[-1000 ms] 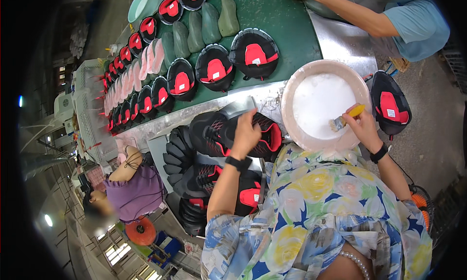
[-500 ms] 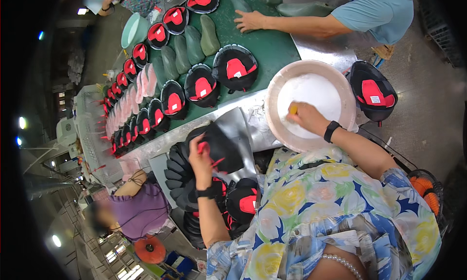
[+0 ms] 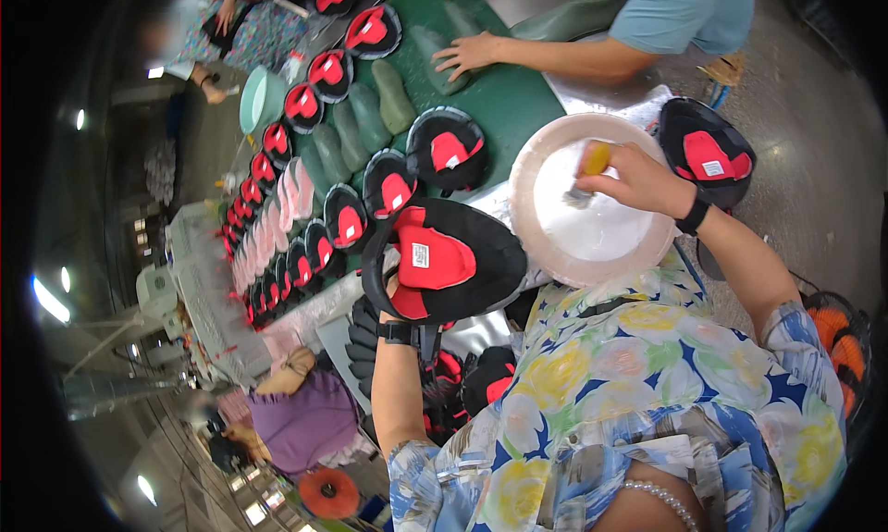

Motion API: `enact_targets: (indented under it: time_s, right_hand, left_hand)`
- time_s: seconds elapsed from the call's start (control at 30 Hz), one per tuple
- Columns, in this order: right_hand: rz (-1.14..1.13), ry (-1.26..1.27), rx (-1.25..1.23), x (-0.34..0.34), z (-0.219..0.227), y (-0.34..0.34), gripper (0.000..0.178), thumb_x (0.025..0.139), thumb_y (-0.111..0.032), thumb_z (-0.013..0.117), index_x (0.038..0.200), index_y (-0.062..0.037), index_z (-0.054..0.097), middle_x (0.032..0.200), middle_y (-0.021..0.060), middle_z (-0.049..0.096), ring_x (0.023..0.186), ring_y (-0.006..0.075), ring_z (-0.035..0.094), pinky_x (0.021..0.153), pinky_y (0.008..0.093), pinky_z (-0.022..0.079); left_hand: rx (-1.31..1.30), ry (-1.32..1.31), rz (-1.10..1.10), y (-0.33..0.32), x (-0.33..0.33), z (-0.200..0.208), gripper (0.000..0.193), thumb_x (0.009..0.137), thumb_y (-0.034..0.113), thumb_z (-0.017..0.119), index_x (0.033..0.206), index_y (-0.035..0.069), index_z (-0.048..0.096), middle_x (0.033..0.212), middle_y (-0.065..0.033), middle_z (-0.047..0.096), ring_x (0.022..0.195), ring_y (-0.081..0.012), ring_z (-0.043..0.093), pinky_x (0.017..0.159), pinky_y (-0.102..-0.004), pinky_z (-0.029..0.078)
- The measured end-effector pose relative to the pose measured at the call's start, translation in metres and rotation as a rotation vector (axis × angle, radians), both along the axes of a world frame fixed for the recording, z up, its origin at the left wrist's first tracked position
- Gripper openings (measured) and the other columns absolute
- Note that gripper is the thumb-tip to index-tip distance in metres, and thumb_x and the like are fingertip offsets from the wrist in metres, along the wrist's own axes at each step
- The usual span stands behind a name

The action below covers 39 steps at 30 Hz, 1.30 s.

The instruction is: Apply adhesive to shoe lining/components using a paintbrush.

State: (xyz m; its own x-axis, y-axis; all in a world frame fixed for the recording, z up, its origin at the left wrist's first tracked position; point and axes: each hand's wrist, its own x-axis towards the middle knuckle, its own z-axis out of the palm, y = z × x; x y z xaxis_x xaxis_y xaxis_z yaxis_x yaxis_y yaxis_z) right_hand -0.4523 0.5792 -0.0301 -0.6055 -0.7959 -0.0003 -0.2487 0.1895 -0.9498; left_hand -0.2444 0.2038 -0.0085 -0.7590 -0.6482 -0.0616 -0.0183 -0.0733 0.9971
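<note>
My left hand (image 3: 392, 290) grips a black shoe upper (image 3: 495, 264) with a red lining and a white label, its opening turned up toward me. Part of that hand is hidden behind the upper. Closed around the yellow handle of a brush (image 3: 595, 158), my right hand (image 3: 640, 179) is over a pale pink basin (image 3: 524, 222). White liquid (image 3: 606, 241) fills the basin's bottom, and the bristle end of the brush points down at it. More black uppers lie in a pile (image 3: 488, 377) below my left forearm.
Rows of red-lined uppers (image 3: 448, 148), green shoe lasts (image 3: 394, 97) and pink pieces (image 3: 294, 191) cover the green table (image 3: 499, 143). Another upper (image 3: 708, 157) stands right of the basin. Across the table, a co-worker's hand (image 3: 467, 55) rests on a last. A purple-clothed person (image 3: 305, 419) is at left.
The upper in my left hand has come up from above the pile and turned, so its red lining now shows. My right hand has risen and moved right, with the brush now clearly showing.
</note>
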Motion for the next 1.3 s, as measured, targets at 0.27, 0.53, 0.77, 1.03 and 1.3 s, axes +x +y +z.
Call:
enact_targets:
  time_s: [0.27,0.53,0.77,1.03,1.3]
  right_hand:
    - [-0.087,0.299,-0.073,-0.008,0.037,-0.016,0.03,0.091,-0.028,0.071,0.093,-0.0009,0.059,0.081,0.0181,0.068,0.079,0.0357,0.067,0.072,0.0407,0.051]
    - [-0.479,-0.07,-0.034,0.013,0.017,-0.008,0.04,0.088,-0.033,0.074,0.089,0.0054,0.062,0.076,0.0171,0.068,0.064,0.028,0.067,0.061,0.0378,0.051]
    - [-0.416,-0.468,-0.03,0.042,0.01,-0.019,0.036,0.091,-0.03,0.074,0.099,0.0041,0.065,0.079,0.008,0.069,0.065,0.0111,0.064,0.055,0.0245,0.052]
    - [-0.351,-0.681,-0.239,0.058,0.017,-0.012,0.036,0.09,-0.029,0.074,0.097,0.0052,0.068,0.078,0.0108,0.07,0.062,0.013,0.065,0.055,0.0274,0.052]
    - [-0.307,0.003,-0.414,0.004,0.033,0.001,0.024,0.092,-0.023,0.074,0.099,-0.0027,0.064,0.085,0.008,0.072,0.071,0.017,0.068,0.065,0.0287,0.052]
  left_hand:
    - [-0.146,0.15,-0.18,0.072,-0.069,-0.009,0.042,0.095,0.003,0.058,0.136,-0.002,0.051,0.141,-0.0186,0.056,0.126,-0.0266,0.058,0.105,-0.0401,0.048]
    - [-0.348,0.272,-0.213,0.129,-0.048,-0.001,0.044,0.095,0.005,0.058,0.138,-0.003,0.05,0.143,-0.0199,0.054,0.127,-0.0274,0.057,0.107,-0.0409,0.047]
    - [-0.522,0.364,-0.199,0.143,-0.08,0.002,0.046,0.095,0.005,0.059,0.139,-0.004,0.049,0.144,-0.0211,0.053,0.128,-0.0281,0.056,0.108,-0.0417,0.046]
    - [-0.465,0.219,-0.191,0.133,-0.074,0.01,0.05,0.097,0.013,0.061,0.142,-0.002,0.046,0.143,-0.0211,0.054,0.127,-0.0316,0.057,0.11,-0.0473,0.045]
    - [0.681,-0.184,-0.485,0.109,-0.036,-0.016,0.047,0.105,0.038,0.048,0.143,0.01,0.049,0.137,-0.0117,0.06,0.122,-0.0283,0.062,0.105,-0.0489,0.051]
